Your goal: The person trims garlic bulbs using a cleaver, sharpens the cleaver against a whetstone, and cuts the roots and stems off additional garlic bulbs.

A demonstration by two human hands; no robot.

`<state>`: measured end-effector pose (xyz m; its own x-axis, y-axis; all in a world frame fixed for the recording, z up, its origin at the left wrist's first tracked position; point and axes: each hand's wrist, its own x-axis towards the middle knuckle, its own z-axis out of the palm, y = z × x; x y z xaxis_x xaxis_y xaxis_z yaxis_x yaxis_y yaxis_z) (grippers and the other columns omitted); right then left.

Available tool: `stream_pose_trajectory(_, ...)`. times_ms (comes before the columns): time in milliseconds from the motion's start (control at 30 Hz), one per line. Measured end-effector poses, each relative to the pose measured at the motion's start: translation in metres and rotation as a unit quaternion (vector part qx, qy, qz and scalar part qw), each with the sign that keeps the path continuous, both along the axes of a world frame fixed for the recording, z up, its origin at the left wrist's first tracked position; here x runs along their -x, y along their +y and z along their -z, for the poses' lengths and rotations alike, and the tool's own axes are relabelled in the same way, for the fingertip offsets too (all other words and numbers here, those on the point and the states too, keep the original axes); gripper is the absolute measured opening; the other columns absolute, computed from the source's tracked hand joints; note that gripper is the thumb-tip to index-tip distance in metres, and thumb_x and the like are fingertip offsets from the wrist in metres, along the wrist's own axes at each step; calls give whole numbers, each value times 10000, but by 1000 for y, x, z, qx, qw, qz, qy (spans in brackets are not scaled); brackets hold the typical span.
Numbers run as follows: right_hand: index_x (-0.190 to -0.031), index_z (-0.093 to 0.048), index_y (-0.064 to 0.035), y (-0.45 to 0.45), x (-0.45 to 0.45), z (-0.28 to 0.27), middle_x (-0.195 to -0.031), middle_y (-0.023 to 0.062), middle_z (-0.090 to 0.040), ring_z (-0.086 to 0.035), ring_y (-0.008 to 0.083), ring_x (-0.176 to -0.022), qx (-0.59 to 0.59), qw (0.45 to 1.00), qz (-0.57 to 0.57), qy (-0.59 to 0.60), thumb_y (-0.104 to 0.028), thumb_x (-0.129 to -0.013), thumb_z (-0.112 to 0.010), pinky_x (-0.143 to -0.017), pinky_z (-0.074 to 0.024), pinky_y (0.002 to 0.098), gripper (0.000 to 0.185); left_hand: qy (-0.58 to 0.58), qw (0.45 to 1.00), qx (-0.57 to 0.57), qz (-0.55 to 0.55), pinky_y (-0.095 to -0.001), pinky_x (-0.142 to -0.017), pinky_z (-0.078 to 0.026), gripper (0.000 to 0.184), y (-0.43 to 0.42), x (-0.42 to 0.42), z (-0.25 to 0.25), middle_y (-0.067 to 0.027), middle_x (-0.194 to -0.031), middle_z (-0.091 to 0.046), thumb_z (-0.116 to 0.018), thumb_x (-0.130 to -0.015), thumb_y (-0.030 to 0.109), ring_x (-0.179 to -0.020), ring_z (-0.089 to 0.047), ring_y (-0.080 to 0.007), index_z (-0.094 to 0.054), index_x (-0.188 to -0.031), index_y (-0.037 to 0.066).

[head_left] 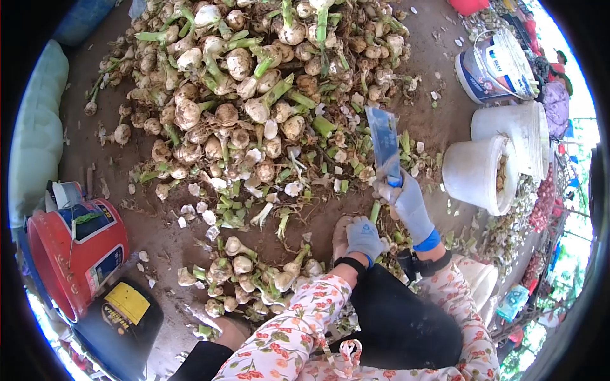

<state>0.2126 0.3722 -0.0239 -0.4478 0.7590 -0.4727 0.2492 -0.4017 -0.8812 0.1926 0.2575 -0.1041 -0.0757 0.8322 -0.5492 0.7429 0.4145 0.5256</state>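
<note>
My right hand [408, 204], in a grey glove with a blue cuff, is closed round the blue handle of a broad-bladed knife [383, 136], its blade pointing up and away from me. Just to the left and lower, my left hand [364, 237], also gloved, is closed on a garlic bulb, mostly hidden by the fingers; a green stem [375, 212] sticks up beside it. Ahead lies a large heap of garlic bulbs [238, 63] with soil and cut green stems. A smaller pile of trimmed bulbs [243, 265] rests near my left forearm.
A red bucket [105, 238] tipped sideways and a black bucket [121, 324] stand at left. White buckets [467, 171] and a labelled paint bucket [489, 68] are at right. Peel and stem scraps [273, 190] litter the ground between heap and hands.
</note>
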Motion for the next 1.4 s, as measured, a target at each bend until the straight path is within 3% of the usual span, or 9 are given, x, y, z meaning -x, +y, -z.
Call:
stream_pose_trajectory(267,-1051,-543,7,-15,-13,-13,-801,-28,-543,-444,30,-611,-113,982,-70,-136,-30,-787,-696,-512,-370,203,307,-216,972,82,-28,-386,-897,-442,441,-9,29,8,-169,-1086,-586,-656,-712,247,-1053,-561,-310,-590,-1086,23)
stream_pose_trajectory(367,-1015,-563,-21,-17,-15,-10,-750,-31,-536,-480,45,-603,-109,991,-59,-53,-64,-789,-699,-531,-407,212,268,-521,840,54,-143,-341,-803,-487,380,-36,52,49,-124,-1026,-606,-661,-758,183,-914,-610,-242,-563,-1069,-11)
stream_pose_trajectory(567,-966,-608,-61,-36,-6,-11,-726,71,-600,-601,169,-636,-322,887,-242,-224,-137,-716,-702,-579,-471,290,278,-527,772,128,-332,-287,-757,-489,259,-66,129,-17,-83,-1001,-628,-588,-866,149,-840,-591,-149,-592,-1077,0)
stream_pose_trajectory(667,-957,-620,-102,-48,16,-15,-729,95,-612,-618,298,-685,-413,845,-309,-140,-204,-663,-680,-607,-484,378,317,-307,923,32,-229,-314,-731,-505,291,-84,145,-35,-136,-1047,-627,-555,-891,221,-872,-628,-228,-567,-1133,60)
stream_pose_trajectory(733,-975,-617,-112,-54,37,-48,-734,94,-611,-617,322,-704,-431,814,-383,-77,-212,-668,-667,-613,-483,402,327,-38,942,-330,44,-389,-728,-502,319,-96,156,-24,-149,-1066,-631,-583,-859,233,-910,-616,-325,-574,-1135,75)
stream_pose_trajectory(833,-917,-599,-95,-55,35,-2,-726,137,-602,-606,351,-708,-391,799,-408,-206,-203,-709,-652,-614,-472,423,240,-179,951,-13,-251,-425,-700,-484,292,-98,166,-90,-177,-959,-625,-618,-828,277,-879,-592,-376,-608,-1013,51)
stream_pose_trajectory(1067,-942,-593,-68,-51,40,0,-716,106,-602,-605,313,-688,-297,886,-256,-247,-215,-733,-688,-633,-468,378,272,-116,983,-24,-139,-417,-919,-435,644,-135,242,-86,-245,-1148,-563,-653,-791,418,-1080,-542,-364,-502,-1262,4)
stream_pose_trajectory(1200,-982,-607,-62,-54,50,11,-732,94,-619,-616,289,-698,-239,889,-313,-234,-215,-697,-736,-644,-472,342,348,10,842,-102,-530,-405,-1028,-387,807,-57,330,-114,-254,-1355,-417,-632,-811,446,-1222,-463,-360,-303,-1396,-2)
stream_pose_trajectory(1400,-979,-598,-32,-53,64,-2,-783,116,-630,-621,307,-768,-192,900,-307,-242,-267,-700,-756,-678,-477,353,397,85,830,-151,-530,-373,-977,-422,922,-2,396,-68,-247,-1274,-499,-756,-698,353,-1146,-528,-355,-287,-1385,-45)
